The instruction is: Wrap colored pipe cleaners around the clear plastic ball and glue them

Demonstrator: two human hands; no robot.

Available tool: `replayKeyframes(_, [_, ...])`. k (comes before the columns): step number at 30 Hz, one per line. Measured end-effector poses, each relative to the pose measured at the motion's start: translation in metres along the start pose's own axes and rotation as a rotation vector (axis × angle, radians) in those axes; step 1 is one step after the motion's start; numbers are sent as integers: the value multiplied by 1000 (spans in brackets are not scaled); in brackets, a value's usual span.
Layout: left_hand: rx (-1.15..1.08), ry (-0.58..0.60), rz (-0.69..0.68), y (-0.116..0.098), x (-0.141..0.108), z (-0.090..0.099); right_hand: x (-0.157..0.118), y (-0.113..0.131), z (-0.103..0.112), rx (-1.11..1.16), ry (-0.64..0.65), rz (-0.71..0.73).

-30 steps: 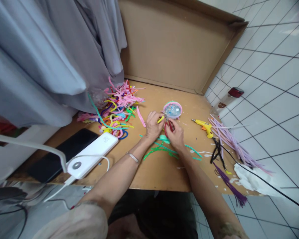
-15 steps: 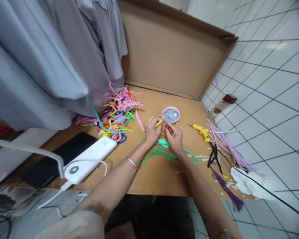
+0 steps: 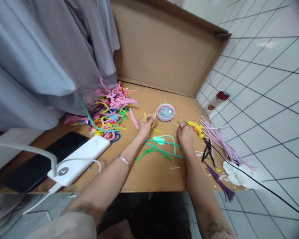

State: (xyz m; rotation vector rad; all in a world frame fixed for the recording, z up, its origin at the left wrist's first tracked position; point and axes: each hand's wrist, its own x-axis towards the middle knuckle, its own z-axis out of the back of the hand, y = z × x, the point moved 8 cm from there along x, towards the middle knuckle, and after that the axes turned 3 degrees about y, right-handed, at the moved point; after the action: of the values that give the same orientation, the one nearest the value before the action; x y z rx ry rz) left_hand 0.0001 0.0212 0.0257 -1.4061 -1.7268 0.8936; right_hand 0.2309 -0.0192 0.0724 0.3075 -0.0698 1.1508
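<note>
Green stems [image 3: 149, 151] lie below the frame's centre. Farther up and right, my right hand [image 3: 186, 134] is curled around pliers [image 3: 180, 122], a glue gun [image 3: 196, 127] just beside it. Near mid-frame, my left hand [image 3: 146, 126] pinches a yellow stem [image 3: 145, 117]; beyond, right of centre, sits a dish [image 3: 161, 118].

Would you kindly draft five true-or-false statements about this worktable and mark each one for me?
1. The left hand holds a yellow fuzzy stem. True.
2. The yellow glue gun lies to the right of the round container. True.
3. The right hand grips the glue gun. False: it holds red-handled pliers.
4. The right wrist wears a metal band. False: the metal bracelet is on the left wrist.
5. The purple tassel lies among the pink stems. False: it is at the far right.
</note>
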Motion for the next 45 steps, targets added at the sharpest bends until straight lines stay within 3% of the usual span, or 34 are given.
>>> replayKeyframes(5, [-116, 161, 186, 14, -9, -17, 2, -2, -11, -103, 108, -21])
replayKeyframes(10, [-103, 226, 223, 15, -15, -24, 3, 3, -2, -32, -74, 174])
replayKeyframes(13, [-96, 264, 209, 17, -15, -27, -3, 18, 0, 331, -85, 321])
replayKeyframes(18, [-65, 346, 198, 22, -19, -33, -21, 52, -18, 1139, 154, 387])
replayKeyframes(23, [-30, 456, 216, 22, -28, -43, -26, 52, -35, 1405, 200, 193])
replayKeyframes(27, [-74, 401, 273, 24, -27, -40, -21, 43, -38, 1550, 183, 83])
replayKeyframes(33, [-25, 290, 214, 21, -15, -26, -16, 39, -34, 1602, 194, 54])
replayKeyframes(39, [135, 323, 69, 13, -19, -31, -22, 47, -32, 1548, 231, 112])
replayKeyframes(45, [177, 295, 105, 12, -20, -29, -25, 52, -27, 1461, 225, 200])
